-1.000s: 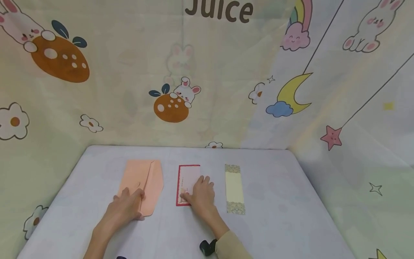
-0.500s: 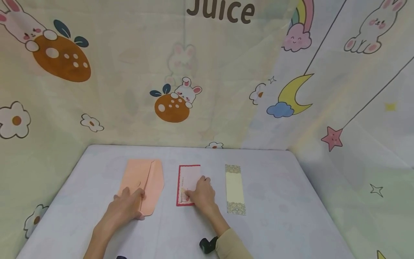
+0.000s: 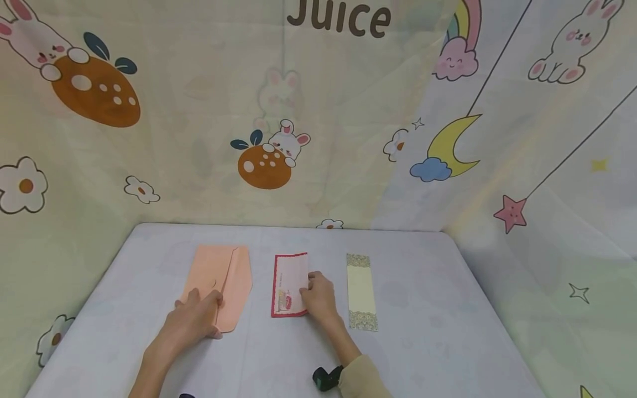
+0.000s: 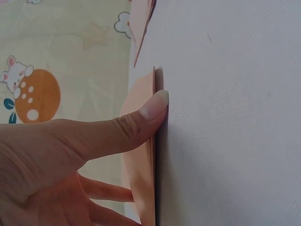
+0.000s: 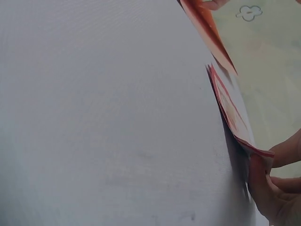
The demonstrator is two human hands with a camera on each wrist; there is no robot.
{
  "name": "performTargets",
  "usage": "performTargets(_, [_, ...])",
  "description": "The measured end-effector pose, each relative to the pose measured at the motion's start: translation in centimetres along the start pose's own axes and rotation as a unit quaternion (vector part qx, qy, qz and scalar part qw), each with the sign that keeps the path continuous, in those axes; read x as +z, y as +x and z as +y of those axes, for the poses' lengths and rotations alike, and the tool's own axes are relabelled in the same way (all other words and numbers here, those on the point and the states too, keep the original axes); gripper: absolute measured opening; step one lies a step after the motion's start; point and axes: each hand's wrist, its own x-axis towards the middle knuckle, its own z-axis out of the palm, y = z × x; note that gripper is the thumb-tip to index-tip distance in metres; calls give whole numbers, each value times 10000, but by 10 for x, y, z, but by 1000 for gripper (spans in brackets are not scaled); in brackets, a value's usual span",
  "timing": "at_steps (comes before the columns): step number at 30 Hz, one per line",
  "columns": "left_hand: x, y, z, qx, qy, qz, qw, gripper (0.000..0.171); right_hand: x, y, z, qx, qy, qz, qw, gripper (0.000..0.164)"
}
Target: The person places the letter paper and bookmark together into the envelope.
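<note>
A peach envelope (image 3: pixel 214 262) lies flat on the white table, its flap toward the right. My left hand (image 3: pixel 191 318) rests on its lower part with fingers spread; in the left wrist view the thumb (image 4: pixel 155 106) lies across the near edge. To the right, a pink card (image 3: pixel 288 276) with a red border and a small picture lies in the middle. The right edge of this card is pinched between thumb and fingers of my right hand (image 3: pixel 320 296). The right wrist view shows that edge of the card (image 5: pixel 235 120) bent up off the table, its layers slightly apart.
A cream paper strip (image 3: pixel 362 290) with glittery patterned ends lies right of my right hand. A black device (image 3: pixel 325 378) sits at the right wrist, by the sleeve (image 3: pixel 363 378). A printed curtain (image 3: pixel 199 138) stands behind the table (image 3: pixel 423 276).
My right hand has slid rightward off the card's face to its right edge, which it now pinches and bends up. My left hand and the envelope have stayed put.
</note>
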Motion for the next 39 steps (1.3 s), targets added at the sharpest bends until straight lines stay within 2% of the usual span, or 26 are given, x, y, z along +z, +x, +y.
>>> performTargets(5, [1, 0, -1, 7, -9, 9, 10000, 66, -6, 3, 4, 235, 377, -178, 9989, 30])
performTargets(10, [2, 0, -4, 39, 15, 36, 10000, 66, -10, 5, 7, 155, 661, -310, 9972, 25])
performTargets(20, [2, 0, -5, 102, 29, 63, 9999, 65, -13, 2, 17, 387, 1473, -674, 9860, 28])
performTargets(24, [3, 0, -5, 98, 35, 54, 9999, 65, -13, 2, 21, 478, 1692, -738, 9816, 29])
performTargets(35, [2, 0, -4, 32, 38, 12, 10000, 66, -14, 0, 30, 379, 2149, -763, 9729, 31])
performTargets(39, [1, 1, -4, 57, 35, 27, 10000, 65, -14, 0, 32, 542, 2414, -823, 9654, 30])
